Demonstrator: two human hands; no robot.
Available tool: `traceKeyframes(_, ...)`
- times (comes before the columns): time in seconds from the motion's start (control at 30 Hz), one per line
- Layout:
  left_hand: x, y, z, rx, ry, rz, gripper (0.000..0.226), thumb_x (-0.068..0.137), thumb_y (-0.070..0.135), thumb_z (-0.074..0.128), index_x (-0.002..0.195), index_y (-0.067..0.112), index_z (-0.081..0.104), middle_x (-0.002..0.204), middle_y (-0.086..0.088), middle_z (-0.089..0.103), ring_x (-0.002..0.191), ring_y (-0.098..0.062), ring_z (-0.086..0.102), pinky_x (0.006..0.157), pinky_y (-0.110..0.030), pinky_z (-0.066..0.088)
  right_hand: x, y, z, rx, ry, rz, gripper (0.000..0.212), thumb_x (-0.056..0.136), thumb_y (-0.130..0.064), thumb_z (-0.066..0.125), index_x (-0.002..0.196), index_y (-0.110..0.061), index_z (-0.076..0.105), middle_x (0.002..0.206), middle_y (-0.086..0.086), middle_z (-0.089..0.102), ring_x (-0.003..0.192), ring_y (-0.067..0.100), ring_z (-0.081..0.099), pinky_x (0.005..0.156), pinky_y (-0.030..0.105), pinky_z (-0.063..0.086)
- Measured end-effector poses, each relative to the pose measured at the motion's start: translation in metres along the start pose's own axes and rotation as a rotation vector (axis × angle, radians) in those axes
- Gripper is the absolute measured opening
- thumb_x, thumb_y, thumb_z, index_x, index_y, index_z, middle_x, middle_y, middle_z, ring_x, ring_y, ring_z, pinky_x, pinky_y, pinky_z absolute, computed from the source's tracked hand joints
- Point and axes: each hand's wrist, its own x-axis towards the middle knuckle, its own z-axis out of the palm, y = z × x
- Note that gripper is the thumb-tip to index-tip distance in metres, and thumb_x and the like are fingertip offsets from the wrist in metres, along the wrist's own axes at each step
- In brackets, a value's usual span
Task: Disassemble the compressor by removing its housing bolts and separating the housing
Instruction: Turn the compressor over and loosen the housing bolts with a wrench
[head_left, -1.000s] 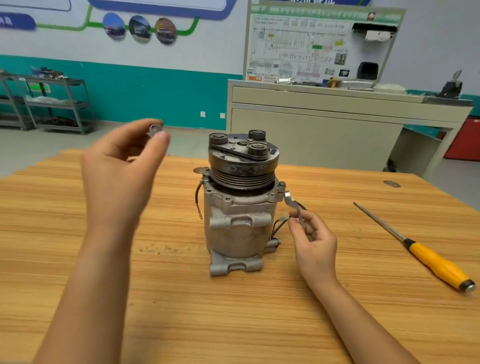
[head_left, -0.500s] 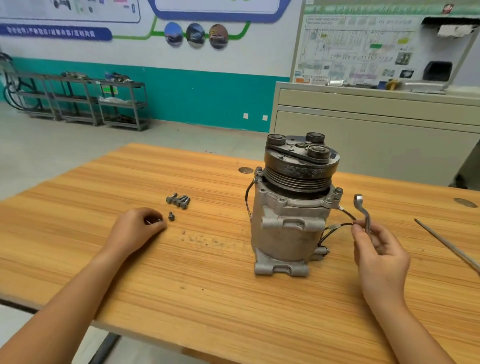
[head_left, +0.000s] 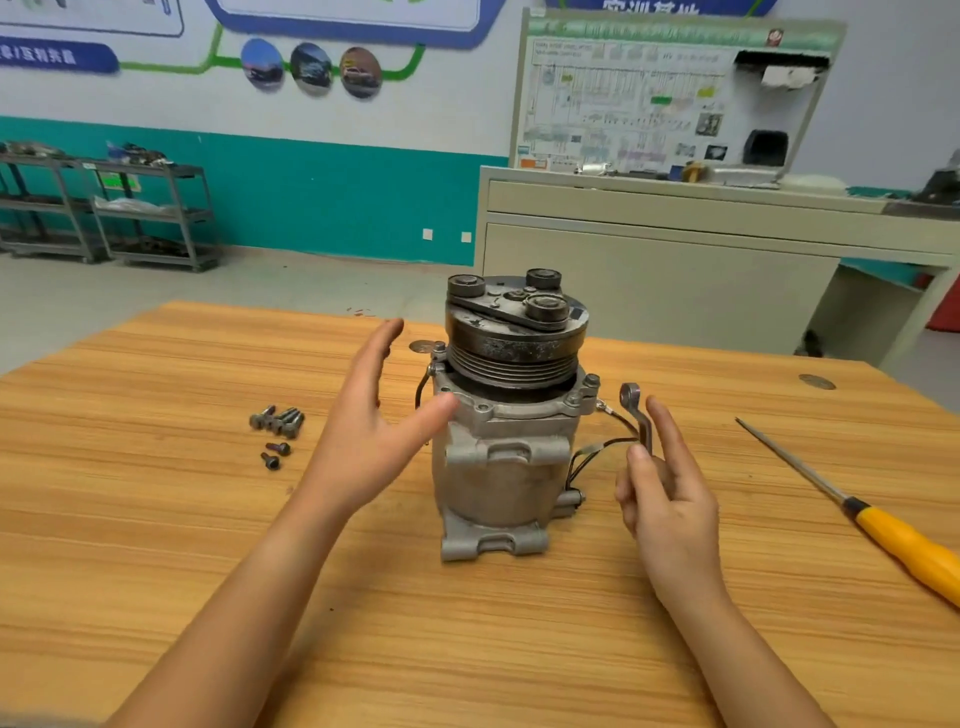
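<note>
Compressor (head_left: 498, 467): upright, grey cast body, dark ribbed pulley (head_left: 514, 358). Left hand (head_left: 363, 447) spread; right hand (head_left: 670, 509) pinches bent wrench (head_left: 631, 397).

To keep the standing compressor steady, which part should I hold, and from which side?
Probably the grey housing below the flange, from the left: the lower wall is bare there, while wires hang on the right and the ribbed pulley on top may turn.
</note>
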Motion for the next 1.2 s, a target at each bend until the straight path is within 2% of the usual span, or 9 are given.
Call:
traceKeyframes(0.1, 0.013, 0.001, 0.019, -0.005, -0.148, -0.056, 0.099, 0.066, 0.063, 0.067, 0.147, 0.038, 0.015, 0.155, 0.015, 0.017, 0.140, -0.005, 0.018, 0.112, -0.034, 0.023, 0.000, -0.012, -0.008, -0.114, -0.107, -0.039, 0.044, 0.095, -0.014, 0.042, 0.117, -0.052, 0.041, 0.053, -0.009, 0.049, 0.048, 0.001, 0.041, 0.050, 0.009, 0.035)
traceKeyframes(0.3, 0.009, -0.006, 0.023, -0.142, -0.201, -0.119, 0.109, 0.054, 0.065, 0.063, 0.148, 0.037, 0.014, 0.151, 0.014, 0.028, 0.135, -0.005, 0.032, 0.110, -0.041, 0.034, 0.002, -0.029, -0.017, -0.540, -0.202, -0.172, 0.023, 0.090, -0.021, 0.043, 0.103, -0.036, 0.055, 0.056, -0.022, 0.053, 0.053, 0.001, 0.048, 0.047, 0.016, 0.033)
traceKeyframes(0.47, 0.009, -0.003, 0.023, -0.160, -0.173, -0.110, 0.102, 0.060, 0.054, 0.068, 0.147, 0.035, 0.019, 0.149, 0.015, 0.032, 0.130, 0.000, 0.034, 0.102, -0.025, 0.036, -0.002, -0.026, -0.017, -0.368, -0.096, -0.180, 0.036, 0.093, -0.001, 0.043, 0.094, -0.037, 0.050, 0.074, -0.013, 0.060, 0.065, 0.004, 0.054, 0.057, 0.013, 0.042)
traceKeyframes(0.6, 0.010, -0.002, 0.024, -0.182, -0.140, -0.113, 0.104, 0.050, 0.058, 0.069, 0.143, 0.034, 0.027, 0.137, 0.012, 0.044, 0.125, -0.004, 0.043, 0.104, -0.036, 0.041, -0.014, -0.006, -0.023, -0.102, 0.107, -0.031, 0.029, 0.096, -0.006, 0.037, 0.100, -0.032, 0.050, 0.076, -0.005, 0.066, 0.066, 0.007, 0.062, 0.063, 0.019, 0.052)
traceKeyframes(0.73, 0.008, 0.000, 0.027, -0.203, -0.102, -0.128, 0.099, 0.051, 0.053, 0.072, 0.139, 0.036, 0.029, 0.125, 0.023, 0.047, 0.116, 0.007, 0.046, 0.101, -0.033, 0.042, -0.023, 0.002, -0.031, -0.166, 0.058, 0.002, 0.021, 0.091, -0.029, 0.038, 0.104, -0.044, 0.046, 0.068, 0.002, 0.063, 0.054, 0.013, 0.059, 0.056, 0.024, 0.052)
traceKeyframes(0.87, 0.006, 0.003, 0.027, -0.191, -0.081, -0.128, 0.085, 0.055, 0.046, 0.072, 0.129, 0.043, 0.030, 0.114, 0.036, 0.041, 0.100, 0.027, 0.042, 0.090, -0.020, 0.040, -0.033, 0.008, -0.027, -0.350, -0.044, 0.076, 0.029, 0.094, -0.025, 0.041, 0.108, -0.049, 0.048, 0.053, -0.007, 0.046, 0.045, 0.007, 0.040, 0.047, 0.027, 0.036)
traceKeyframes(1.03, -0.011, 0.012, 0.034, -0.110, 0.009, -0.151, 0.095, 0.039, 0.066, 0.069, 0.123, 0.050, 0.027, 0.126, 0.022, 0.043, 0.117, -0.002, 0.044, 0.097, -0.028, 0.036, -0.025, -0.010, -0.029, -0.572, -0.101, 0.005, 0.040, 0.093, -0.023, 0.044, 0.109, -0.059, 0.035, 0.063, -0.032, 0.057, 0.060, -0.008, 0.053, 0.057, 0.012, 0.037)
traceKeyframes(1.1, -0.017, 0.016, 0.037, -0.112, 0.026, -0.147, 0.101, 0.044, 0.065, 0.076, 0.127, 0.053, 0.020, 0.134, 0.021, 0.036, 0.127, -0.006, 0.037, 0.102, -0.029, 0.032, -0.021, -0.023, -0.031, -0.665, -0.147, -0.052, 0.049, 0.093, -0.019, 0.047, 0.110, -0.062, 0.030, 0.065, -0.027, 0.058, 0.068, -0.011, 0.054, 0.063, 0.010, 0.038)
traceKeyframes(1.2, -0.019, 0.019, 0.039, -0.136, 0.006, -0.135, 0.111, 0.050, 0.064, 0.080, 0.137, 0.051, 0.012, 0.139, 0.020, 0.030, 0.133, -0.006, 0.030, 0.108, -0.033, 0.029, -0.013, -0.040, -0.035, -0.771, -0.193, -0.137, 0.055, 0.094, -0.016, 0.047, 0.127, -0.054, 0.026, 0.078, -0.008, 0.064, 0.077, 0.007, 0.059, 0.068, 0.024, 0.044)
